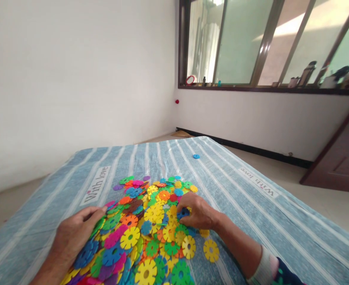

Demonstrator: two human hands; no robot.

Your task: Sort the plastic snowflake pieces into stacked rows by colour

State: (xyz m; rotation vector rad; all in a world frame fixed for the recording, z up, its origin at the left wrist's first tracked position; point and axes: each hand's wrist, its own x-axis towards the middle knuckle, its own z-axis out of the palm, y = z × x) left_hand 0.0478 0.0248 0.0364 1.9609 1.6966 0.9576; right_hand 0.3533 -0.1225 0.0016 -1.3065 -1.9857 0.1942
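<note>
A heap of plastic snowflake discs (pixel 153 213) in yellow, green, blue, orange, pink and purple is spread over the cloth. At the heap's left edge is my left hand (pixel 76 231), its fingers bent together and the thumb against them. Its fingertips touch the outer discs near a pink one, and what they pinch, if anything, is hidden. On the right side of the heap, my right hand (pixel 196 209) curls its thumb and fingers around a dark blue snowflake disc (pixel 183 213). A loose yellow snowflake disc (pixel 211 250) lies below that wrist.
The heap lies on a blue-and-white striped cloth (pixel 150 158) printed "With love". One blue disc (pixel 196 156) lies apart near the far edge. Beyond are a white wall (pixel 79 79) and a window sill (pixel 236 88) holding a flask (pixel 307 74) and small items.
</note>
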